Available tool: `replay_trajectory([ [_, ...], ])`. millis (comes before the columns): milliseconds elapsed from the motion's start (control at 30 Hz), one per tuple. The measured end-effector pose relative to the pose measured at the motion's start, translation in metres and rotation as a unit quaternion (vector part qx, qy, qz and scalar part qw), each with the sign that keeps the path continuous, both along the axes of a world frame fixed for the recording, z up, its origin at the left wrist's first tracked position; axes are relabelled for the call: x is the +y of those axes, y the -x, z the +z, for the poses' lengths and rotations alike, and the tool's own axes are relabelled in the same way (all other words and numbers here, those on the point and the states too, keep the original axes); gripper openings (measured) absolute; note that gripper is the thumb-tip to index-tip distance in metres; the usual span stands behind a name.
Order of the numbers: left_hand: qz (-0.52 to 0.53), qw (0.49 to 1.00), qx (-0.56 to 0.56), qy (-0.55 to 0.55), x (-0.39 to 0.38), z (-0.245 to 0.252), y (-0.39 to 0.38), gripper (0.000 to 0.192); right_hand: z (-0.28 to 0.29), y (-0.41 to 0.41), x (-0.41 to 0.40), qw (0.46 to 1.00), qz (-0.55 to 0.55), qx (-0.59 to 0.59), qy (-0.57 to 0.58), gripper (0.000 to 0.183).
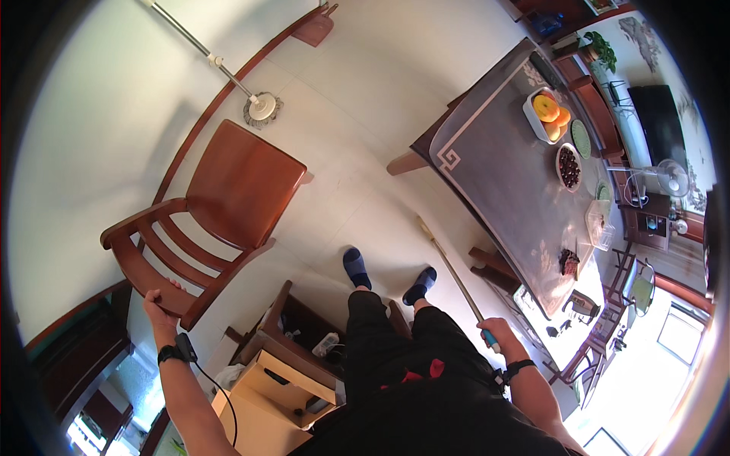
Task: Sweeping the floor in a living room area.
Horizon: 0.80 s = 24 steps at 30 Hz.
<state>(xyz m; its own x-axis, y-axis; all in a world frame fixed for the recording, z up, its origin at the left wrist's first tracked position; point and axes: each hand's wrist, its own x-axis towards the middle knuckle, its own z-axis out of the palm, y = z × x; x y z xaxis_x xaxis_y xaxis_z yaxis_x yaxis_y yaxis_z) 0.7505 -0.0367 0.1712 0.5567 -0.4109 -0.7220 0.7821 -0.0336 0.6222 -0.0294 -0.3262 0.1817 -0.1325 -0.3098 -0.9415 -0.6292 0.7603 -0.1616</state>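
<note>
My left hand (pixel 159 302) grips the top rail of a reddish-brown wooden chair (pixel 245 176), with the fingertips over the rail. The chair's slatted back faces me and its smooth seat points away, towards the wall. In my right hand (pixel 496 334) is a long thin pole (pixel 456 278) with a blue grip, held near its upper end. The pole slants down and away to a yellowish tip near the floor; what kind of head it has, I cannot tell. Both my feet, in dark blue slippers, stand on the pale tiles between chair and table.
A mop (pixel 262 108) leans against the left wall, beyond the chair. To the right is a dining table (pixel 485 165) bearing a fruit tray (pixel 536 122) and a bowl of dark fruit (pixel 568 167). An open cardboard box (pixel 274 387) is beside my legs.
</note>
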Motion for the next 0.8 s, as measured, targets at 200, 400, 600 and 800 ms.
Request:
replay_trajectory([
  [200,-0.008,0.995,-0.094,-0.022,-0.095,0.045,0.035,0.029,-0.003,0.0,-0.013,0.997,0.063,-0.029,0.025,0.023],
  [400,0.024,0.992,-0.107,-0.057,-0.175,0.086,0.087,0.023,0.005,0.009,-0.02,0.998,-0.005,-0.051,0.036,0.02],
  [600,0.032,0.985,-0.152,-0.075,-0.17,0.131,0.168,0.027,0.01,0.068,-0.011,0.997,0.014,-0.033,0.061,0.021],
  [800,0.023,0.98,-0.181,-0.081,-0.168,0.172,0.264,0.02,-0.019,0.135,-0.018,0.975,0.179,-0.013,0.133,0.027],
])
